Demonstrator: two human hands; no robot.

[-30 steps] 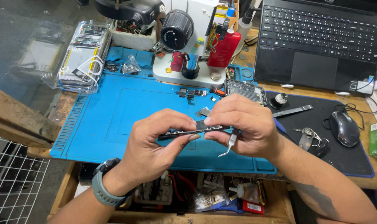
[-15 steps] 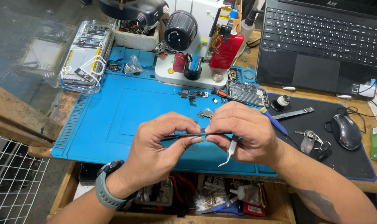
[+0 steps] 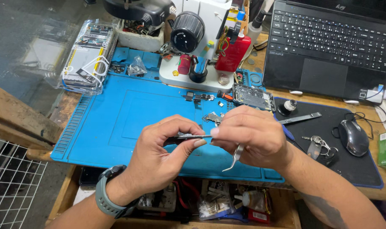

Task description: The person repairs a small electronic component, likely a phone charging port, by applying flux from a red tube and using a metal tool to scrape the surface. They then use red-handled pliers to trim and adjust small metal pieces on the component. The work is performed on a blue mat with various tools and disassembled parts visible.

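Note:
My left hand (image 3: 161, 154) and my right hand (image 3: 254, 135) meet over the front of a blue work mat (image 3: 112, 118). Between them they pinch a thin, flat dark phone part (image 3: 190, 136), held edge-on and level. My right hand also keeps curved metal tweezers (image 3: 234, 157) tucked under its fingers, tip pointing down. A grey watch sits on my left wrist. Small metal parts (image 3: 212, 117) and screws lie on the mat just behind my hands.
A white microscope stand (image 3: 201, 46) with a red bottle (image 3: 233, 53) stands at the back. A circuit board (image 3: 253, 96), a laptop (image 3: 328, 46), a mouse (image 3: 353, 136), keys (image 3: 316, 142) and a metal pry tool (image 3: 301, 118) lie right. Bagged phones (image 3: 89, 57) sit left.
Both hands have shifted slightly lower and right in view while keeping hold of the thin part. The part now shows less between the fingers.

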